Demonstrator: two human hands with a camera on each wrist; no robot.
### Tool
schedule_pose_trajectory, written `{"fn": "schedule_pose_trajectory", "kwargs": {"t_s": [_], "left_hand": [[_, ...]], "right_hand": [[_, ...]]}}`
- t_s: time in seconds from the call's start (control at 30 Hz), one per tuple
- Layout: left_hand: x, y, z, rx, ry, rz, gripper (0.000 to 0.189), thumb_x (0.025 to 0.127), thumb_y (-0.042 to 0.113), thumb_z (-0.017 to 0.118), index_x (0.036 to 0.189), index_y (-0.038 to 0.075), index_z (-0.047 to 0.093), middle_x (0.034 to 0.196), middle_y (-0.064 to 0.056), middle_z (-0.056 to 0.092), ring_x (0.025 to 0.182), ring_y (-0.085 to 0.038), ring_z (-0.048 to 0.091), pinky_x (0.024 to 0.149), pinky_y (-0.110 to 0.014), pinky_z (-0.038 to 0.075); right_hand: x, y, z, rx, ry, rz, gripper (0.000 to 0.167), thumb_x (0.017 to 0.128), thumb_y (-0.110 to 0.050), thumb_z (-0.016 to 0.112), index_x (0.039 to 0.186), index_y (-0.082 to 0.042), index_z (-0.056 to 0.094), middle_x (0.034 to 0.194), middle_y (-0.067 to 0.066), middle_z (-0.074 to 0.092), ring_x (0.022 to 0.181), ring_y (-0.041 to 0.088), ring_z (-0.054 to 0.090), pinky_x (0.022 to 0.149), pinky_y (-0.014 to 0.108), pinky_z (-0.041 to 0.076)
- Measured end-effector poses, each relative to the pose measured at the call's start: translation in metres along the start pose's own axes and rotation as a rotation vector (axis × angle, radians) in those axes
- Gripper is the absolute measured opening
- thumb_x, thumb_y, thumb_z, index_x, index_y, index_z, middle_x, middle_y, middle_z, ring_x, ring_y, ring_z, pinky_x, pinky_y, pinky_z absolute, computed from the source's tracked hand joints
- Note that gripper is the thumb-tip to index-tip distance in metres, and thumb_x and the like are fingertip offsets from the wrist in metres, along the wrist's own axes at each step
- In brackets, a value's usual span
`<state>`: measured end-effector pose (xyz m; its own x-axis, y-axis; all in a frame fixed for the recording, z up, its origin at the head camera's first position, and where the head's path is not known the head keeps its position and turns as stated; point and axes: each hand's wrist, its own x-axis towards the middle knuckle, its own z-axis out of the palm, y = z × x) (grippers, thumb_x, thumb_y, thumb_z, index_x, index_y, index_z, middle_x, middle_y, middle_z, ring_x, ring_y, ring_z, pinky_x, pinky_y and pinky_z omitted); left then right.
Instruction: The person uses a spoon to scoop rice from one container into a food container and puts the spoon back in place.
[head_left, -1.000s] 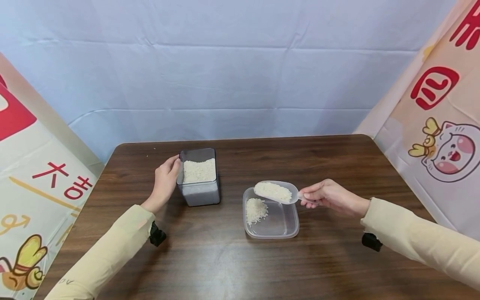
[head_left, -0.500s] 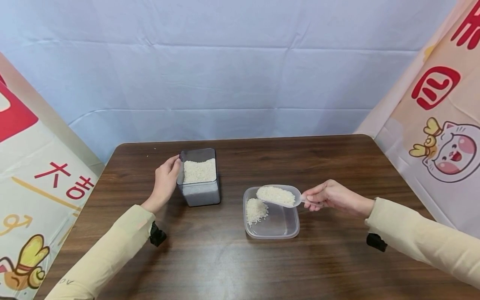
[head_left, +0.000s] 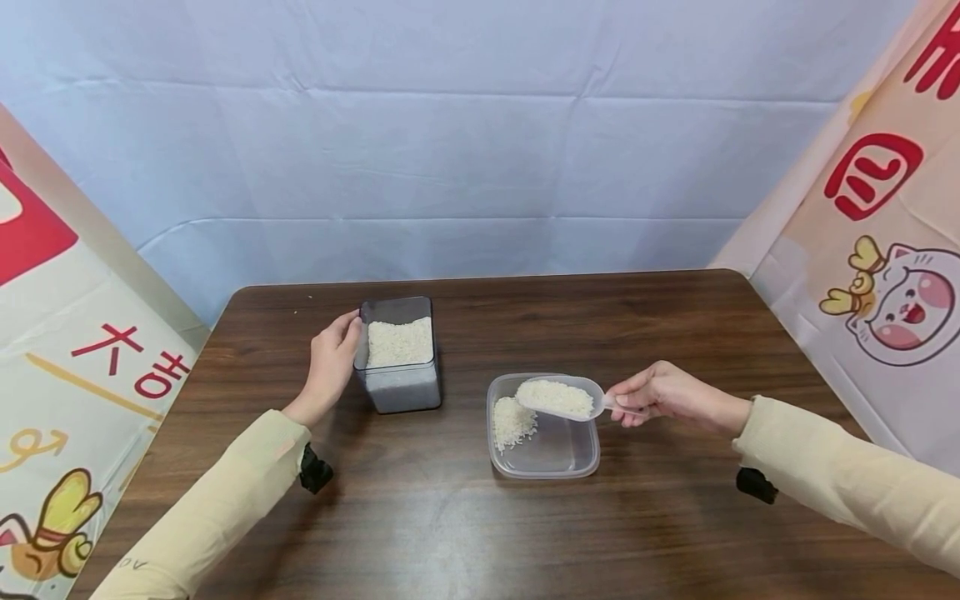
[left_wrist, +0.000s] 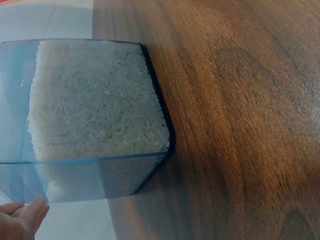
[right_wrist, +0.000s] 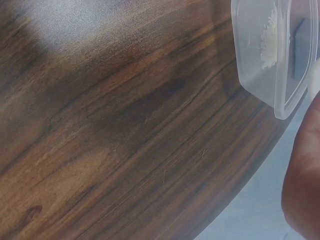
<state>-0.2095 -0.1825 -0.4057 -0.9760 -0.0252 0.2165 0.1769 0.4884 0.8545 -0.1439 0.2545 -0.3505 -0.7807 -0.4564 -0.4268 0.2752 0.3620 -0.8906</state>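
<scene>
In the head view my left hand [head_left: 330, 360] holds the upper left side of a tall, clear, dark-tinted container [head_left: 405, 390] of white rice. Its fingertips [left_wrist: 37, 210] show against the container wall in the left wrist view. My right hand [head_left: 663, 396] pinches the handle of a translucent scoop [head_left: 597, 397] heaped with rice [head_left: 555, 398]. The scoop is held nearly level above a shallow clear plastic box [head_left: 555, 468], over its far side. A small rice pile [head_left: 513, 422] lies in the box's left part. In the right wrist view the scoop is mostly out of frame.
A dark wood-grain table [head_left: 450, 533] carries both containers, with a gap between them. A few stray grains lie near its far left edge. A pale cloth [head_left: 465, 167] hangs behind, and printed banners [head_left: 892, 275] stand at both sides.
My right hand has moved slightly right and toward me with the loaded scoop, which stays above the box. The left hand and the tall container have not moved.
</scene>
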Motion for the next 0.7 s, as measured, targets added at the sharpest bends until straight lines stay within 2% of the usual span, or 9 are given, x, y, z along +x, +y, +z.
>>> {"fn": "schedule_pose_trajectory", "kwargs": {"t_s": [0.2,0.3,0.7], "left_hand": [[0.0006,0.0013,-0.0005,0.033,0.008,0.003,0.045,0.099,0.028,0.036,0.130,-0.003,0.047,0.125,-0.021,0.052,0.103,-0.028,0.051,0.083,-0.042,0.039],[0.0009,0.0018,-0.0012,0.045,0.010,0.002,0.045,0.099,0.029,0.036,0.130,-0.002,0.047,0.127,-0.020,0.051,0.112,-0.029,0.049,0.088,-0.044,0.039],[0.0000,0.0054,-0.0031,0.032,0.005,-0.016,0.045,0.098,0.028,0.038,0.130,-0.002,0.047,0.128,-0.019,0.050,0.108,-0.026,0.049,0.087,-0.042,0.039]], "right_hand": [[-0.0006,-0.0007,-0.0028,-0.015,-0.027,0.009,0.035,0.088,0.000,0.052,0.112,0.025,0.048,0.080,0.008,0.067,0.068,0.011,0.062,0.066,0.026,0.051],[-0.0010,-0.0016,-0.0030,-0.021,-0.029,0.019,0.035,0.088,-0.001,0.052,0.112,0.025,0.048,0.080,0.008,0.067,0.068,0.011,0.062,0.065,0.026,0.051],[-0.0038,-0.0052,-0.0020,-0.067,-0.058,0.010,0.033,0.088,-0.002,0.053,0.109,0.023,0.052,0.081,0.013,0.067,0.067,0.012,0.063,0.067,0.029,0.052]]}}
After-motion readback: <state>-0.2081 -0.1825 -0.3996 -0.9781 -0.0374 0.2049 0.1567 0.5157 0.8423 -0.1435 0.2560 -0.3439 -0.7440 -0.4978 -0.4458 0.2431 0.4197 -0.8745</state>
